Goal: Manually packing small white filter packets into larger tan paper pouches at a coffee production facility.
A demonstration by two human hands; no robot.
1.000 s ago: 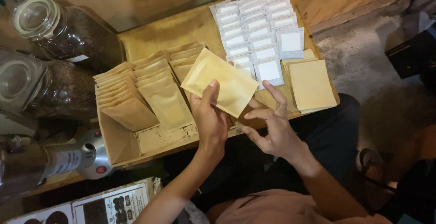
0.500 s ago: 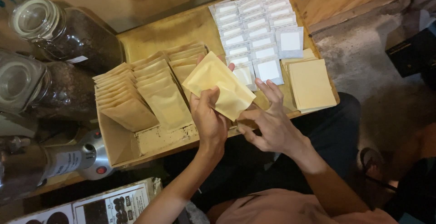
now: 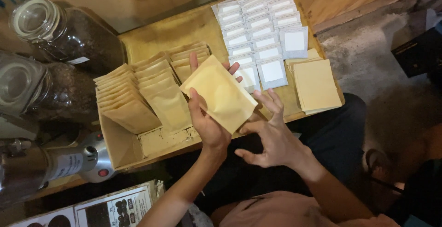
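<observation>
A person sits at a shallow wooden tray (image 3: 138, 47), the landmark for all positions below. The left hand (image 3: 207, 116) holds a tan paper pouch (image 3: 221, 93) above the tray's near edge: thumb on the pouch's front face, fingers behind it, their tips showing past its far edge. The pouch is tilted, one corner pointing toward the person. The right hand (image 3: 271, 137) is at the pouch's near corner, fingers spread, forefinger and thumb touching its edge; whether they pinch it cannot be told. In the tray's left part lie two overlapping rows of brown pouches (image 3: 138, 93). In its far right part are rows of white-labelled packets (image 3: 258, 29), and at its right end a stack of plain tan sheets (image 3: 315, 86). Left of the tray stand two glass jars (image 3: 60, 33) of dark contents, and a metal grinder (image 3: 55, 167) lies near its near-left corner.
</observation>
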